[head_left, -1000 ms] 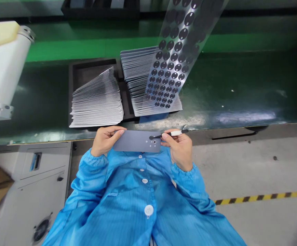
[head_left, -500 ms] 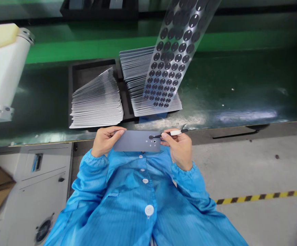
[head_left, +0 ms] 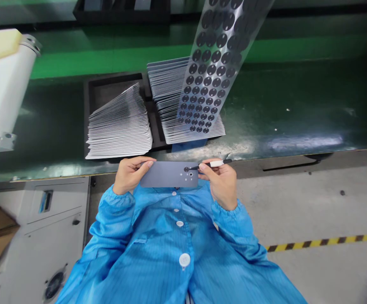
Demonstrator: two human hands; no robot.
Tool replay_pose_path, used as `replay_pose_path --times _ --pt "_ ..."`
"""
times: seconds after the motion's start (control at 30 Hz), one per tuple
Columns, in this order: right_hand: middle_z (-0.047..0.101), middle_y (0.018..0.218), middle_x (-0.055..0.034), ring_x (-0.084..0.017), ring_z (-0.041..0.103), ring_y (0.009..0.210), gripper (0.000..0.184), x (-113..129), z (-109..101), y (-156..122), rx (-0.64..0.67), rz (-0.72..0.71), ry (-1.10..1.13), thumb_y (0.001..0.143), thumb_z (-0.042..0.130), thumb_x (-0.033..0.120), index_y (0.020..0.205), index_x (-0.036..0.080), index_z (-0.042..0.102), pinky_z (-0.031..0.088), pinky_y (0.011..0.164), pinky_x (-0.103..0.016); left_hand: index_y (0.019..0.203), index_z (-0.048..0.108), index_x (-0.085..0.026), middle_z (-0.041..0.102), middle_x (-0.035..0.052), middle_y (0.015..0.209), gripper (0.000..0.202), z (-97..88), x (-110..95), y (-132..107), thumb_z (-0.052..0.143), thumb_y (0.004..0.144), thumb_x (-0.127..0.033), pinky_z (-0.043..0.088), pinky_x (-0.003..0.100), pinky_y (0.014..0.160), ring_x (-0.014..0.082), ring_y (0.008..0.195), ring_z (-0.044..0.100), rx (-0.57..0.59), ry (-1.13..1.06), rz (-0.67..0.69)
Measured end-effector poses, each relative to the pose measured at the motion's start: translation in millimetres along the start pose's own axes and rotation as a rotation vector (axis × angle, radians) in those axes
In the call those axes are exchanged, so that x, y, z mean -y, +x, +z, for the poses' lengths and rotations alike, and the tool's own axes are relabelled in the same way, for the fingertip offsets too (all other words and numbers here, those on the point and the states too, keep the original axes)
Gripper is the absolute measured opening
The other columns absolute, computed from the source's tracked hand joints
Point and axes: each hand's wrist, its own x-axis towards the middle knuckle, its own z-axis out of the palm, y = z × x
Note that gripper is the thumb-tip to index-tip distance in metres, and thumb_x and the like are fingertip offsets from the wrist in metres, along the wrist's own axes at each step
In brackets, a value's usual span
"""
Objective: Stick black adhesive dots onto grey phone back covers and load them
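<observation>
A flat grey panel (head_left: 167, 174) with small holes near its right end is held level in front of my chest. My left hand (head_left: 129, 174) grips its left end, thumb on top. My right hand (head_left: 219, 181) pinches a thin black-and-white tweezer tool (head_left: 210, 164), whose tip holds a small dark round piece at the panel's hole cluster. A clear strip carrying several dark round stickers (head_left: 210, 71) hangs down just beyond, over the belt.
A black tray (head_left: 91, 90) on the green belt (head_left: 297, 105) holds two leaning stacks of grey panels (head_left: 120, 126). A white roller housing (head_left: 2, 84) is at the left. Grey cabinet and cardboard box sit lower left; yellow-black floor tape runs at right.
Both hands and the panel stay almost still. The hanging sticker strip sways slightly.
</observation>
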Motion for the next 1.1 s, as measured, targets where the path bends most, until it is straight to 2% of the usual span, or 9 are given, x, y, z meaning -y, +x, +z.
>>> replay_pose_path --times 0.47,1.1 --pt "0.071 0.073 0.0006 -0.018 0.073 0.071 0.032 -1.3 0.7 -0.2 -0.002 0.001 0.007 0.067 0.088 0.04 0.086 0.02 0.072 0.064 0.061 -0.028 0.087 0.082 -0.014 0.072 0.0066 0.066 0.027 0.7 1.9 -1.7 0.07 0.084 -0.037 0.037 0.019 0.044 0.0107 0.05 0.054 -0.018 0.018 -0.036" --pt "0.072 0.072 -0.0008 -0.021 0.074 0.071 0.035 2.4 3.8 -4.2 -0.032 -0.02 -0.06 0.067 0.087 0.045 0.085 0.02 0.072 0.065 0.063 -0.033 0.086 0.082 -0.014 0.07 0.0056 0.061 0.028 1.6 2.8 -2.5 0.071 0.084 -0.039 0.036 0.018 0.042 0.0099 0.047 0.051 -0.015 -0.018 -0.031"
